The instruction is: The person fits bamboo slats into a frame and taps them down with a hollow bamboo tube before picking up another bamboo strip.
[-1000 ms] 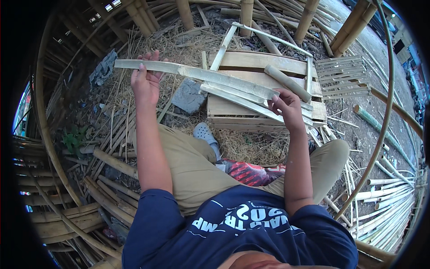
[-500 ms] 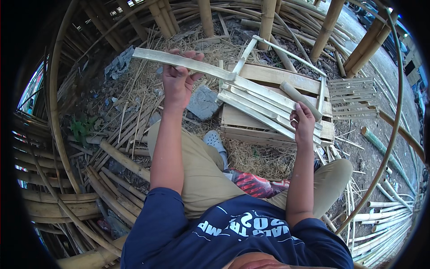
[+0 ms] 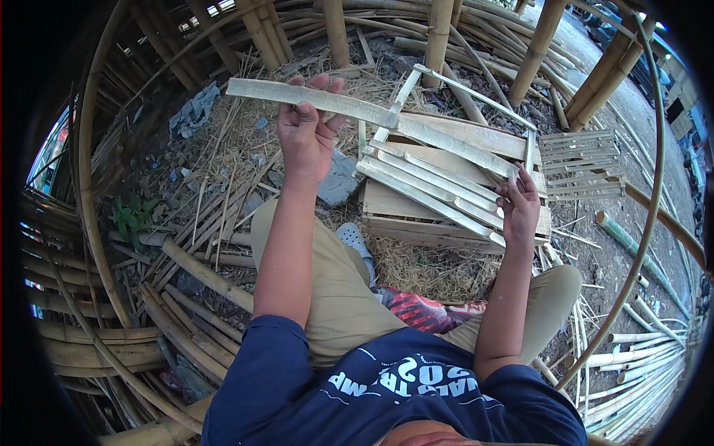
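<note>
A long split bamboo strip (image 3: 327, 99), pale on its inner face with a node near the middle, is held between both hands above a low wooden crate. My left hand (image 3: 306, 145) grips it near its left end, thumb in front and fingers behind. My right hand (image 3: 520, 204) pinches the other end between thumb and fingers. Under the strip, several more bamboo slats (image 3: 424, 187) lie side by side, slanting across the wooden crate (image 3: 401, 223). A thin bamboo frame (image 3: 480, 99) stands at the crate's far side.
Right of the crate is a rack of bamboo slats (image 3: 580, 163). A grey stone block (image 3: 338, 178) sits left of it, among shavings. Bamboo posts (image 3: 439, 41) rise behind, a curved bamboo hoop (image 3: 645, 245) arcs on the right, and poles (image 3: 208, 275) lie at left.
The strip has lifted off the slats on the crate and shifted slightly right. My right hand has moved right to the strip's end; my left hand still holds the other end.
</note>
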The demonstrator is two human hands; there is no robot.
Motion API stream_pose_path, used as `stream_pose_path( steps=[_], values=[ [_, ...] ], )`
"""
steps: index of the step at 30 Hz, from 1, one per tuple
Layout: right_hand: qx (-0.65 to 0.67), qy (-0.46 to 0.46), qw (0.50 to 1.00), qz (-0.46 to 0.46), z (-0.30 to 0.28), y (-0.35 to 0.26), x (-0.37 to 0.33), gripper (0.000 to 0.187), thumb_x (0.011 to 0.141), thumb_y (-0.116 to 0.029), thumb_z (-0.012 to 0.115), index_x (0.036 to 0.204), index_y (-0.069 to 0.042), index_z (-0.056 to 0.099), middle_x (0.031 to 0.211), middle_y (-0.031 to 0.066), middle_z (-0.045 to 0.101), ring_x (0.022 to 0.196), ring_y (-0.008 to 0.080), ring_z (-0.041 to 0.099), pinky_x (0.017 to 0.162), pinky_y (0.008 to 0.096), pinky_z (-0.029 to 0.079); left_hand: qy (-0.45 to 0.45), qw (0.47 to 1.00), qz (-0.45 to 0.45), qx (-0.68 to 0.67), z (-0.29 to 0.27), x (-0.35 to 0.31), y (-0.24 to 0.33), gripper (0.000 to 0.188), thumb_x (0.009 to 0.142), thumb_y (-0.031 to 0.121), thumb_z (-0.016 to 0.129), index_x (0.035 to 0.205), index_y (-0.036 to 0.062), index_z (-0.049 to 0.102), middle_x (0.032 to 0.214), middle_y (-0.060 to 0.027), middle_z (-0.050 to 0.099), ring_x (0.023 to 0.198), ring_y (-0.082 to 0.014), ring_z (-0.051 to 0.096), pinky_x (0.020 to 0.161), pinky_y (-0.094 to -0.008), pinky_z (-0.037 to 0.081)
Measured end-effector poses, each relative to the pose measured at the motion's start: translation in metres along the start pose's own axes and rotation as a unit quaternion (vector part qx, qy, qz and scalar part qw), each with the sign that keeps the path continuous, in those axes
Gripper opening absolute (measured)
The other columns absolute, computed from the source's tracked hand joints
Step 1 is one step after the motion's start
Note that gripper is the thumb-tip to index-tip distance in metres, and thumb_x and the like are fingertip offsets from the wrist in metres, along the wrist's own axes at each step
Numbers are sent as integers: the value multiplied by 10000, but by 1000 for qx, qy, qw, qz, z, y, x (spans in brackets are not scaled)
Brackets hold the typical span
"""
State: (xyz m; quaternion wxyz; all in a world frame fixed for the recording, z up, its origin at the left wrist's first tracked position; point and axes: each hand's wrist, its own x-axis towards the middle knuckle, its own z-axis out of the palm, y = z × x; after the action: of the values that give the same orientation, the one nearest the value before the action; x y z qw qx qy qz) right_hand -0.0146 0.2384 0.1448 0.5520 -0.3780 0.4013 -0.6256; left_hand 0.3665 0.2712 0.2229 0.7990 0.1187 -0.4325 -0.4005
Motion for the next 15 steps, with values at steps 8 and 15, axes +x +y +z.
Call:
stream_pose_path(
  steps=[8, 15],
  values=[
    [13, -62, 995, -73, 13, -33, -14, 516, 912, -46, 783, 1379, 43, 583, 929, 89, 714, 784, 124, 672, 584, 240, 504, 94, 995, 4, -39, -28, 7, 2, 362, 1075, 171, 549, 1414, 93, 446, 1412, -149, 601, 1358, -322, 577, 957, -495, 658],
    [36, -59, 992, -103, 22, -43, -22, 551, 887, -19, 799, 1381, 43, 563, 911, 96, 711, 715, 121, 647, 583, 236, 473, 109, 991, 3, -72, -38, 6, -3, 341, 1070, 155, 553, 1390, 82, 463, 1390, -127, 615, 1350, -305, 585, 1022, -535, 620]
  ],
)
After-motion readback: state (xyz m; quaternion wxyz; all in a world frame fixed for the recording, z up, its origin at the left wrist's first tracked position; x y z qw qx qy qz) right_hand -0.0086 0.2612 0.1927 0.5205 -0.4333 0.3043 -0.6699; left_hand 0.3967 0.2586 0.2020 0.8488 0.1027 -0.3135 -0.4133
